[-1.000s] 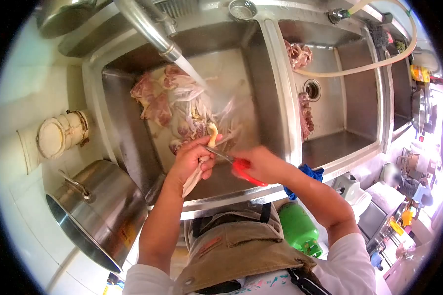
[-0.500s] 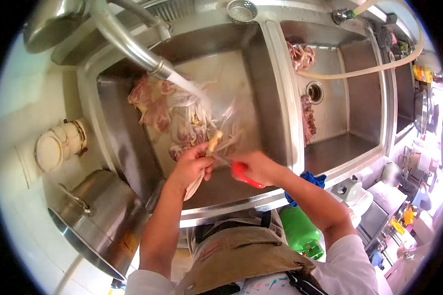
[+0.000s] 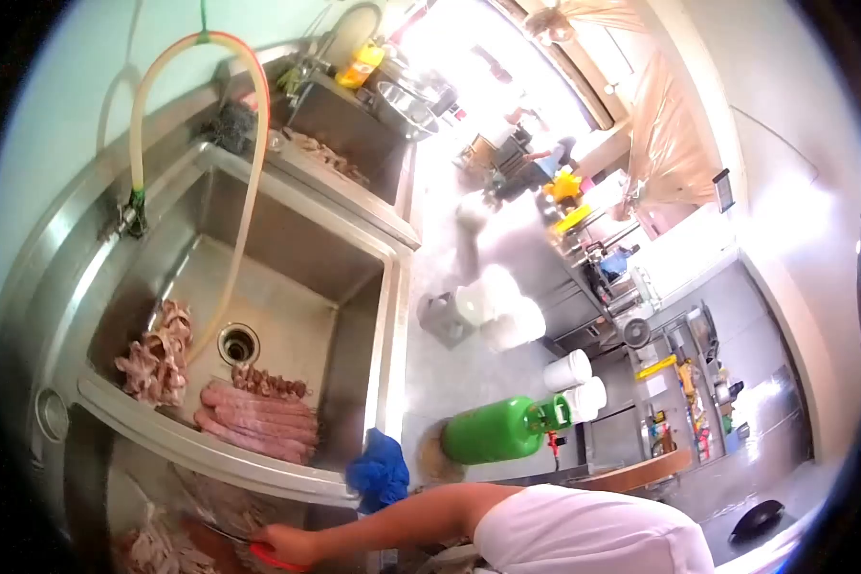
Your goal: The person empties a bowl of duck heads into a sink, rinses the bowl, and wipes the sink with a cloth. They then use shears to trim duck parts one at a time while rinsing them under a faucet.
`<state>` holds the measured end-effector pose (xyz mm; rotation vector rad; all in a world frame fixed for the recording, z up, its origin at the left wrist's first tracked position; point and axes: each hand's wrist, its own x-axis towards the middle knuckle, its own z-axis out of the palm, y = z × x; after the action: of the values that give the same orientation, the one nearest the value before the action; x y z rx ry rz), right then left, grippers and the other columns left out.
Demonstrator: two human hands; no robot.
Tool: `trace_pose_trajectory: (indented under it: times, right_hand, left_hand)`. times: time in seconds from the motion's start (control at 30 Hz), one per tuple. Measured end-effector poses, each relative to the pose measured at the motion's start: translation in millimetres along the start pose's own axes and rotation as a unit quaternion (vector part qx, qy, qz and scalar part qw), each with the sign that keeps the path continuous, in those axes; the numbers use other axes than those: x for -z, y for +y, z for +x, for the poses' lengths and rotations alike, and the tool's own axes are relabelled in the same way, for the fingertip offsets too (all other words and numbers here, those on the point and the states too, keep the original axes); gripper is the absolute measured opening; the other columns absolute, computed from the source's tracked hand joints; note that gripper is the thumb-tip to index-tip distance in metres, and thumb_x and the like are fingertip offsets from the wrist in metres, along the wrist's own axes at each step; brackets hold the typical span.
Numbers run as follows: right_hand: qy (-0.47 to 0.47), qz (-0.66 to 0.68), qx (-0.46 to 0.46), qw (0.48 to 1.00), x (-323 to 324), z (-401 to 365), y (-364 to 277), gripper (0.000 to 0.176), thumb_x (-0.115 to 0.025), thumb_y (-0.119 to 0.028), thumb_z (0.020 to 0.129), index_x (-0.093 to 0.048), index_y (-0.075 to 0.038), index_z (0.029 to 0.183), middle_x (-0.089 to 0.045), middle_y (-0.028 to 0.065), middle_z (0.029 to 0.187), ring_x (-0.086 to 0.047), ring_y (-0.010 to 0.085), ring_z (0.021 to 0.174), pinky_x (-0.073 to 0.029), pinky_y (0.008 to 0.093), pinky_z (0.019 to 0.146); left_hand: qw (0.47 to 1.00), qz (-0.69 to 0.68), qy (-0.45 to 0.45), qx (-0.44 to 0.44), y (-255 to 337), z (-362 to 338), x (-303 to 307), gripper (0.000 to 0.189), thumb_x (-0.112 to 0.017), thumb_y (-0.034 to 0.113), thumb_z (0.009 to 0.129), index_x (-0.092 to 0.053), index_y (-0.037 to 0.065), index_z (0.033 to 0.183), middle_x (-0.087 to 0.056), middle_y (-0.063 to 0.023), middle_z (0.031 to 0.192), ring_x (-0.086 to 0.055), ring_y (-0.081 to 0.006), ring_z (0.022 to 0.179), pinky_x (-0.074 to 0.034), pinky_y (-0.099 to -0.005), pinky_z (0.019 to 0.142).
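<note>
At the bottom edge of the view, my right hand (image 3: 292, 546) is closed round red-handled scissors (image 3: 264, 552), their blade pointing left over the near sink basin. A blurred brownish shape by the blade may be my left hand (image 3: 212, 545); its fingers cannot be made out, nor anything in them. Pale, wet pieces of raw meat (image 3: 153, 547) lie in that basin, left of the blade and partly cut off by the dark image border.
The middle basin (image 3: 301, 263) holds long pink meat strips (image 3: 258, 421), meat chunks (image 3: 160, 356), a drain (image 3: 238, 343) and a hose (image 3: 249, 210). A blue cloth (image 3: 380, 469) hangs on its corner. A green gas cylinder (image 3: 493, 430) and white buckets (image 3: 569, 369) stand beyond. Another person (image 3: 551, 161) is far off.
The view has swung right, towards the middle basin and the room. The running tap has left the picture, and my hands now sit at the bottom edge. The scissors are still in my right hand.
</note>
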<state>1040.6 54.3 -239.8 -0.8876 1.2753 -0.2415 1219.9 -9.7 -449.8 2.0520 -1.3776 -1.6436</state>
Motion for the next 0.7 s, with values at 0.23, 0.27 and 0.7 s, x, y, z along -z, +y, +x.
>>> trace_pose_trajectory:
  times: [0.23, 0.27, 0.7]
  right_hand:
    - [0.016, -0.104, 0.058, 0.993, -4.9, 26.8, 42.5, 0.015, -0.056, -0.020, 0.083, -0.063, -0.009, 0.091, -0.064, 0.0120, 0.071, -0.062, 0.0242, 0.059, -0.048, 0.0375, 0.051]
    - [0.012, -0.091, 0.051, 0.994, -6.3, 30.2, 44.7, 0.015, -0.057, -0.021, 0.083, -0.062, -0.009, 0.090, -0.063, 0.0123, 0.072, -0.062, 0.0255, 0.060, -0.048, 0.0388, 0.052]
    - [-0.128, -0.292, 0.157, 0.935, 18.8, -0.3, -22.2, 0.040, -0.062, -0.018, 0.081, -0.059, -0.012, 0.121, -0.064, 0.0160, 0.068, -0.065, 0.0310, 0.060, -0.051, 0.0382, 0.057]
  left_hand:
    - [0.999, 0.038, 0.020, 0.013, 3.9, 8.1, 9.0, 0.034, -0.056, 0.016, 0.088, -0.055, 0.005, 0.120, -0.061, -0.0019, 0.085, -0.056, -0.0142, 0.070, -0.048, -0.0291, 0.060]
    - [0.999, 0.036, 0.024, 0.016, 2.3, 8.6, 10.7, 0.035, -0.055, 0.016, 0.088, -0.055, 0.005, 0.121, -0.061, -0.0019, 0.085, -0.056, -0.0144, 0.070, -0.048, -0.0291, 0.060]
    - [0.842, -0.538, 0.011, -0.044, 61.5, -197.8, 55.4, 0.043, -0.048, 0.001, 0.083, -0.052, 0.001, 0.126, -0.049, 0.0003, 0.070, -0.043, -0.0084, 0.053, -0.036, -0.0229, 0.048]
